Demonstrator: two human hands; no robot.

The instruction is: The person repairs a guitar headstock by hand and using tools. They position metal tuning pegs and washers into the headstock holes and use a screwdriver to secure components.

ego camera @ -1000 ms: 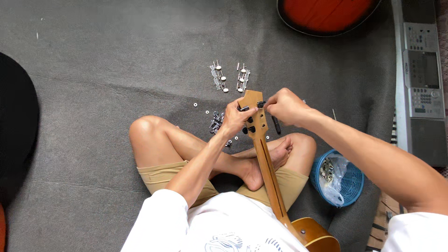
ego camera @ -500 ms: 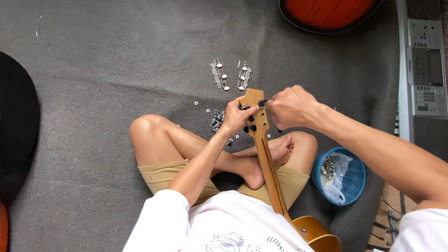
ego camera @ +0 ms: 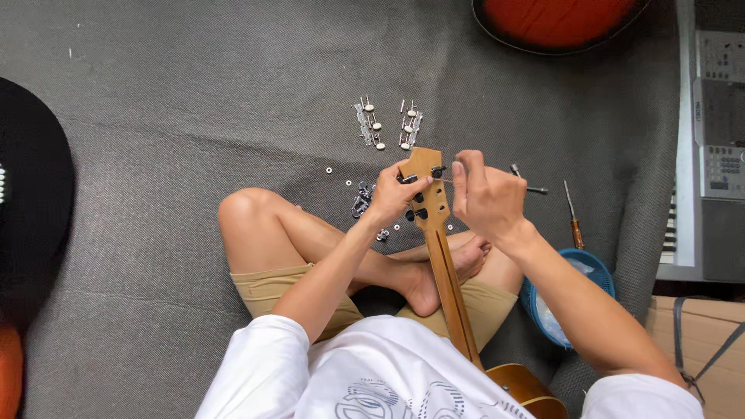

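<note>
A wooden guitar neck runs up between my crossed legs and ends in the headstock [ego camera: 425, 194], which carries dark tuner parts. My left hand [ego camera: 392, 195] grips the headstock's left edge, with the fingers on a tuner there. My right hand [ego camera: 485, 194] is closed on a thin metal tool [ego camera: 535, 190]. The tool's tip reaches the upper right side of the headstock and its dark end sticks out to the right of my fist.
Two chrome tuner strips [ego camera: 369, 124] [ego camera: 409, 124] lie on the grey carpet beyond the headstock, with loose washers and a small hardware pile [ego camera: 361, 198]. A screwdriver [ego camera: 573, 217], a blue basket [ego camera: 578, 260], a keyboard [ego camera: 718, 155], an orange guitar body [ego camera: 559, 19] and a black object [ego camera: 31, 194] surround me.
My right hand has shifted slightly right and down beside the headstock while keeping hold of the tool. My left hand stays on the headstock.
</note>
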